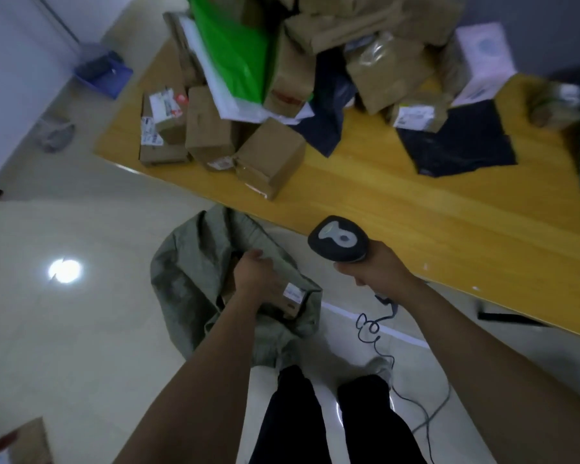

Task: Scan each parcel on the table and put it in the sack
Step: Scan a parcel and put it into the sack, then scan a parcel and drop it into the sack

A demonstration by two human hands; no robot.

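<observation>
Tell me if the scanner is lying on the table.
No, the right hand grips the scanner, holding it up by the near edge of the table.

Parcel [292, 298] in sack [188, 262], scanner [339, 241] alongside

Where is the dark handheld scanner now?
In the head view, the dark handheld scanner is gripped in the right hand, over the near edge of the yellow wooden table, right of the grey-green sack on the floor.
</observation>
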